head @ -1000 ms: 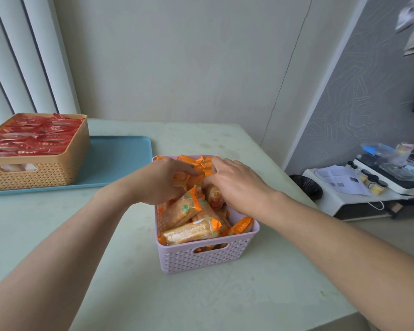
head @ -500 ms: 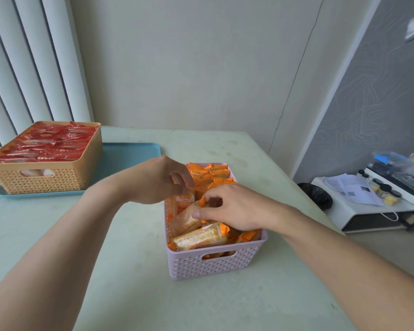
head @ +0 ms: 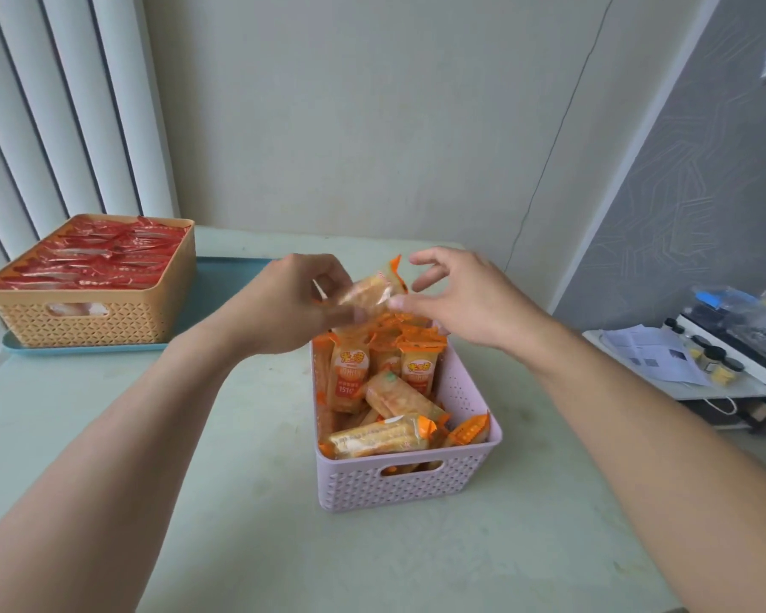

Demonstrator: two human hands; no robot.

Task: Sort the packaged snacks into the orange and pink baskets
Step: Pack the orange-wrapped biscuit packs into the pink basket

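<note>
Far left, orange woven plastic basket (head: 89,320) of red packets sits on a blue tray (head: 222,294). My left hand (head: 293,303) pinches an orange-wrapped snack bar (head: 368,292) above the pink perforated basket (head: 416,484); right hand (head: 465,298) splayed, thumb brushing it. Risk: loose wrapper slips, drops short. Bare table (head: 107,435) gives room between baskets.
</note>
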